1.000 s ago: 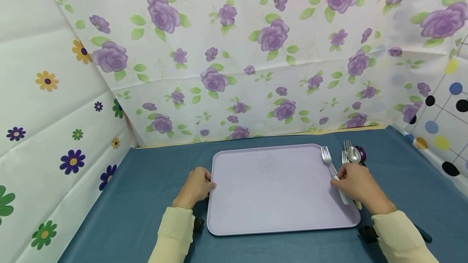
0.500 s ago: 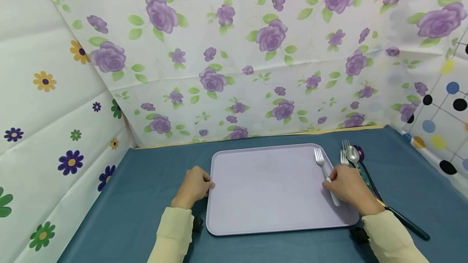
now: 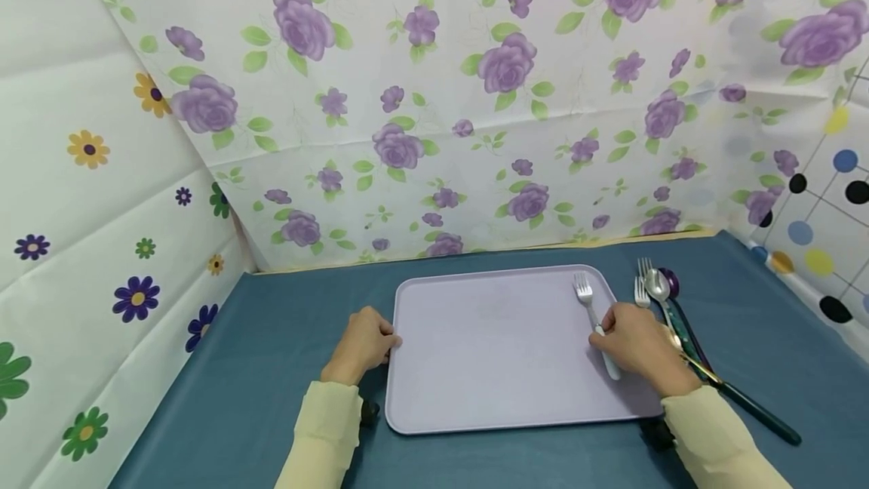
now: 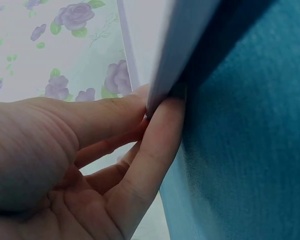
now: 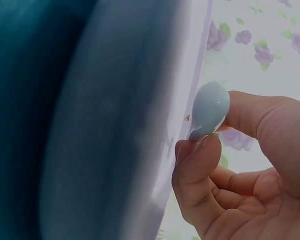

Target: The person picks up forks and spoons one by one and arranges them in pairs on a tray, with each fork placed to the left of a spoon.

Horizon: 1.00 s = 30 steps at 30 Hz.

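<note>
A pale lilac tray (image 3: 489, 353) lies on the blue-green cloth. My left hand (image 3: 361, 344) pinches its left rim, thumb above and index finger below, as the left wrist view shows at the tray edge (image 4: 165, 65). Over the tray's right side, my right hand (image 3: 634, 342) pinches a fork (image 3: 584, 291) by its white handle, tines pointing to the back. In the right wrist view the rounded handle end of the fork (image 5: 211, 107) sits between thumb and index finger, close to the tray surface.
Right of the tray lies a bunch of cutlery: another fork (image 3: 641, 292), a spoon (image 3: 656, 284), a purple-headed utensil (image 3: 670, 282) and a dark green handle (image 3: 760, 412). Flowered sheets (image 3: 462, 96) hang at the back and left, a dotted one (image 3: 815, 262) at right.
My right hand has moved left with the fork, from the tray's right rim further onto the tray. More of the cutlery at the right now shows. The left hand has stayed at the rim.
</note>
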Motion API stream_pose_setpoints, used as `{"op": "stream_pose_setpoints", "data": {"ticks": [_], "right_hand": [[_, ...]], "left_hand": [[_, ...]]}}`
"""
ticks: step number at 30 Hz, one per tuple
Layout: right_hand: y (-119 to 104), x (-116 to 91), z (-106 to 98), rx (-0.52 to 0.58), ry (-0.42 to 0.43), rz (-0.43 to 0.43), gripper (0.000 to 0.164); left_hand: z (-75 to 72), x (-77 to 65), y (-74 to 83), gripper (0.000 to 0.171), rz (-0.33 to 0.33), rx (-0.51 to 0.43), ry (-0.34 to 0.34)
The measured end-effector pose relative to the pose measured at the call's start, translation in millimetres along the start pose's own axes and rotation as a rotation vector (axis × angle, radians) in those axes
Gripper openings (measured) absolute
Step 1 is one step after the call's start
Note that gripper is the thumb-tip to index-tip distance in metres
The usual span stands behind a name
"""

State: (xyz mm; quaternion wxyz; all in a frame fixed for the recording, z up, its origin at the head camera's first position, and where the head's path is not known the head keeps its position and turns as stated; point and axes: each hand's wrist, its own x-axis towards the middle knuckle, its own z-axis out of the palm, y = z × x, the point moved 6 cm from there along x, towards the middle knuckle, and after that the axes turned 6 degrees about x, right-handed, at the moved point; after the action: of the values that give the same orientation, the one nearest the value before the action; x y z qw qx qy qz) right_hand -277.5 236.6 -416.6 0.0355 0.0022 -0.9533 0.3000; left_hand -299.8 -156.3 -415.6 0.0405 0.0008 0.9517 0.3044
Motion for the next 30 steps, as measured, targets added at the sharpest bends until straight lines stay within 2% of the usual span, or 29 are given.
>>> {"op": "stream_pose_setpoints", "data": {"ticks": [24, 30], "right_hand": [[-16, 1, 13, 0.064, -0.002, 0.017, 0.018], [-19, 2, 18, 0.084, 0.005, 0.017, 0.017]], "left_hand": [[0.3, 1.7, -0.4, 0.011, -0.036, 0.006, -0.008], [-0.2, 0.7, -0.6, 0.011, -0.019, 0.003, -0.003]]}}
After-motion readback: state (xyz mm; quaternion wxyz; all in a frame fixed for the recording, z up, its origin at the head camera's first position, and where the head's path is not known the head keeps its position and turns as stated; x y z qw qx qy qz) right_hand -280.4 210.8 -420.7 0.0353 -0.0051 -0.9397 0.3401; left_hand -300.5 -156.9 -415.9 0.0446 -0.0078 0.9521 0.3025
